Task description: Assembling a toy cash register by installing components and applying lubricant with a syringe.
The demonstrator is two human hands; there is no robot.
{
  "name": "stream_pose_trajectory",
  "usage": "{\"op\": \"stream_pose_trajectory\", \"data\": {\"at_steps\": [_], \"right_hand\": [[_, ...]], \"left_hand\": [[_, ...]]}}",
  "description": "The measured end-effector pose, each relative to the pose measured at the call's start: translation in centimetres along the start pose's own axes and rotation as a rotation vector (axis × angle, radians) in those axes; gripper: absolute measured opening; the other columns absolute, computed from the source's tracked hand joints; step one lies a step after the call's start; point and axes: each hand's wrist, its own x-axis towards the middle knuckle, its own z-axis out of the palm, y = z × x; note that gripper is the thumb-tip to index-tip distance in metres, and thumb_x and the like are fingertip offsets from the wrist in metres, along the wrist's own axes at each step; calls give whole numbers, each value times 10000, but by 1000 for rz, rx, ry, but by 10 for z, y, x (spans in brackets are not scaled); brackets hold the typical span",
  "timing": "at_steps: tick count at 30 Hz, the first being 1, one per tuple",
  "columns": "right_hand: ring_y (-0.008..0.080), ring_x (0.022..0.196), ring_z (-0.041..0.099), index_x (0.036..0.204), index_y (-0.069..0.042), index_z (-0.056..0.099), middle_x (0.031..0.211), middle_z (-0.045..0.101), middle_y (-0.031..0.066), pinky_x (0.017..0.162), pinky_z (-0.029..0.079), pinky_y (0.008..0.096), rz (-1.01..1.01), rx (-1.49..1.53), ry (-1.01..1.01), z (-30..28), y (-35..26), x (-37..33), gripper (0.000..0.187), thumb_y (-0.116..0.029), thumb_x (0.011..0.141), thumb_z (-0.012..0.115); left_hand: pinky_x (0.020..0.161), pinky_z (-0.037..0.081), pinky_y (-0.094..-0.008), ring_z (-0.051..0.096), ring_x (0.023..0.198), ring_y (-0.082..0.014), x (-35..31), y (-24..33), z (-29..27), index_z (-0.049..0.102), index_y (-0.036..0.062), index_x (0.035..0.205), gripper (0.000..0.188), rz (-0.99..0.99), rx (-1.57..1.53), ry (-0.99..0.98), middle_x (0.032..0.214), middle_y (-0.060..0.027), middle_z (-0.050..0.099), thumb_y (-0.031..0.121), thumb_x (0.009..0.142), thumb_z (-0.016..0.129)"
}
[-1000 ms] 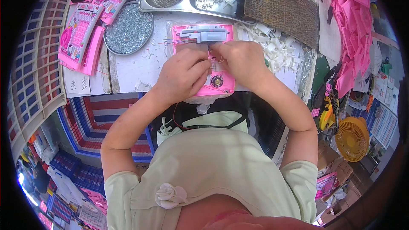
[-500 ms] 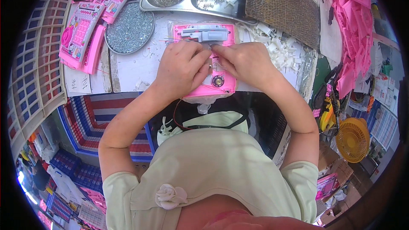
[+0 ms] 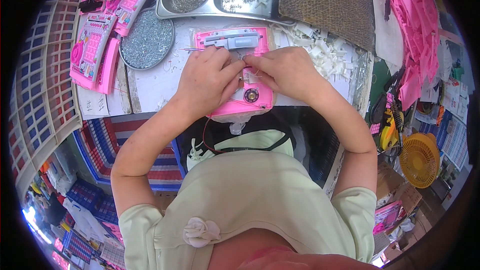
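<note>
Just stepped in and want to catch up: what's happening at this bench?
A person works with both hands on an open pink plastic toy housing lying on the white bench. The left hand and right hand meet over its middle, pinching something small that I cannot make out. A grey part sits at the housing's far end. A round dish of screws stands to the left, white plastic bits to the right.

Left hand [image 3: 207, 82] and right hand [image 3: 285, 69] upper centre of frame, fingertips meeting, fingers curled in pinch; forearms angled inward, elbows bent.
</note>
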Motion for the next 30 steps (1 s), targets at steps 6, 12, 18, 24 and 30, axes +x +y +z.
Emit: {"op": "stream_pose_trajectory", "data": {"at_steps": [6, 12, 18, 24, 30], "right_hand": [[269, 649, 662, 1117, -144, 700, 691, 650, 42, 559, 498, 388, 16, -142, -158, -10, -5, 5, 332, -202, 791, 715], [249, 614, 663, 1183, -125, 709, 715, 674, 82, 546, 495, 357, 27, 154, 42, -16, 11, -14, 357, -131, 827, 686], [129, 562, 592, 1114, -49, 742, 751, 697, 87, 547, 464, 257, 276, 421, 386, -19, 9, -84, 266, -27, 856, 680], [106, 567, 585, 1100, -36, 745, 794, 719, 93, 543, 458, 252, 377, 460, 462, -7, -2, -123, 242, -28, 865, 689], [134, 595, 617, 1069, -30, 749, 808, 719, 119, 570, 480, 265, 548, 345, 482, -20, 13, -166, 213, -43, 865, 689]], "left_hand": [[711, 418, -376, 553, 843, -214, 3, 3, -4, 698, 140, 1052, 298, 16, 99, -55, 877, -27, 530, 259, 782, 743], [825, 434, -370, 550, 940, -215, 7, 3, -8, 683, 78, 1083, 327, 184, 207, -51, 1051, -45, 575, 248, 806, 713], [905, 439, -388, 568, 1041, -241, 7, 7, -12, 646, 30, 1170, 430, 200, 218, -167, 1224, -65, 598, 193, 778, 714], [892, 467, -403, 583, 1010, -275, 13, 10, -17, 636, 10, 1174, 417, 128, 135, -267, 1210, -96, 603, 161, 792, 707], [879, 504, -419, 617, 1013, -329, 3, 25, -22, 642, 7, 1173, 385, 25, -107, -20, 1184, -160, 609, 33, 792, 687]]}}
